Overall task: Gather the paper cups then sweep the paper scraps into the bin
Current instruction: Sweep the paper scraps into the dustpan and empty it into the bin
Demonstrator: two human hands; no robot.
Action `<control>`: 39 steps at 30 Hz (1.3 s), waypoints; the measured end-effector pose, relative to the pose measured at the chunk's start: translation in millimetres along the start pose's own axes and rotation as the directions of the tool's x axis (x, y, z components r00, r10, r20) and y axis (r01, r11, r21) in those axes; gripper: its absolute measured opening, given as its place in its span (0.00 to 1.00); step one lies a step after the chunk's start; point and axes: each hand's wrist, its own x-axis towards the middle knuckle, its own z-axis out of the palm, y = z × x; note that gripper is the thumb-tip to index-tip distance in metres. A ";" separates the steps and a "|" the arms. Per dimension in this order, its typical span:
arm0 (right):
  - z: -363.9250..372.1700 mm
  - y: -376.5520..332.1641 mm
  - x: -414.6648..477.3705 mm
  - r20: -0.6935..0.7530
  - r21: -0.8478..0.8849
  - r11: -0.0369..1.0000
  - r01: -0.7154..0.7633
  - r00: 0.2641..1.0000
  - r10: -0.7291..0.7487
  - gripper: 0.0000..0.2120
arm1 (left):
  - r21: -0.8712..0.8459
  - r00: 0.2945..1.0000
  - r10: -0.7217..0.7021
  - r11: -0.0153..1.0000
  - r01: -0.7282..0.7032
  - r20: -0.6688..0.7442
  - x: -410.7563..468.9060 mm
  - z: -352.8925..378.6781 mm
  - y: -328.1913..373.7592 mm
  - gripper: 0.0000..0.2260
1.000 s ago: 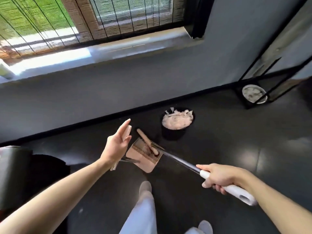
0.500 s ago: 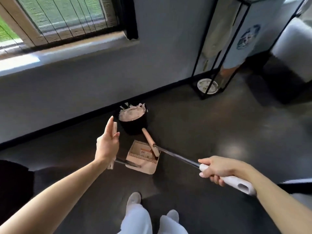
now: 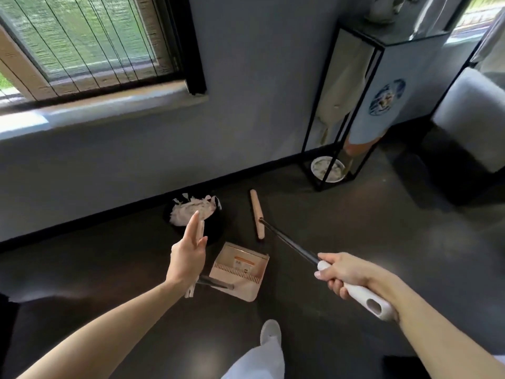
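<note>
Right hand (image 3: 347,277): wrapped round white plastic grip of dark-shafted broom (image 3: 257,214); pink bar-shaped head down on dark floor (image 3: 355,214), just beside round black bin (image 3: 216,228). Left hand (image 3: 188,258): fingers straight, white handle of pink plastic dustpan (image 3: 240,272) along palm. White paper scraps (image 3: 191,210): heaped in bin.

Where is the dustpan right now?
Head view, centre: the dustpan sits on the dark floor just right of the left hand, nearer the camera than the bin and broom head.
</note>
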 end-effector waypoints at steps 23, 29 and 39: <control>40.1 -61.9 63.5 0.133 -0.112 0.971 0.211 0.972 -0.196 0.33 | 0.077 0.962 -0.012 0.996 0.034 -0.274 -55.1 11.4 37.6 0.33; 35.1 -61.2 16.2 0.177 -0.333 0.878 0.343 0.938 -0.299 0.34 | 0.072 0.944 -0.056 0.994 0.083 -0.324 -85.4 2.2 29.6 0.31; 86.3 -25.9 -40.1 0.232 -0.467 0.812 0.350 0.935 -0.269 0.33 | 0.123 0.964 -0.013 0.991 0.047 -0.267 -127.6 -36.9 11.4 0.29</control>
